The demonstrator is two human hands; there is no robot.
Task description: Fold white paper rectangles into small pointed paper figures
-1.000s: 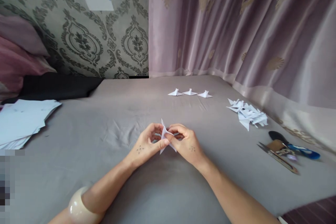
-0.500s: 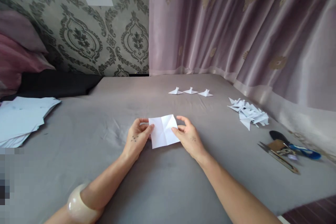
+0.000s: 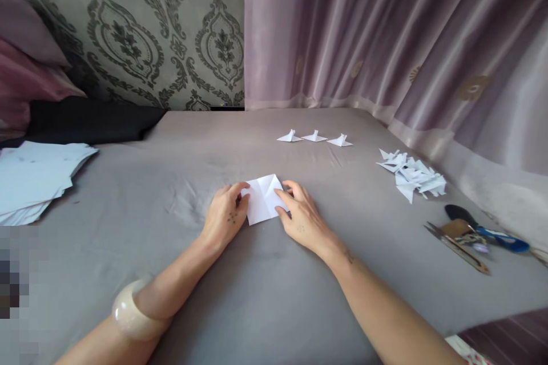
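Note:
A small white square of paper (image 3: 262, 205), marked with crossing creases, lies before me on the grey cloth. At its left edge, my left hand (image 3: 226, 211) has thumb and curled forefinger closed on the paper. My right hand (image 3: 303, 219) is at the opposite edge, thumb and fingertips on the paper and covering its right corner. A pale bangle (image 3: 137, 311) is round my left forearm. Three folded paper birds (image 3: 315, 136) stand in a row beyond the sheet.
Folded white paper pieces (image 3: 417, 174) are heaped at the right. Nearer me lie thread snips (image 3: 460, 248) and a blue-handled tool (image 3: 500, 238). A stack of white paper (image 3: 38, 179) is at the left, by a black cloth (image 3: 94, 120). Purple curtains (image 3: 342, 28) hang behind.
The sheet has gone from raised between my hands to lying on the cloth. My right fingers have moved over its right edge. The view has tilted slightly downward.

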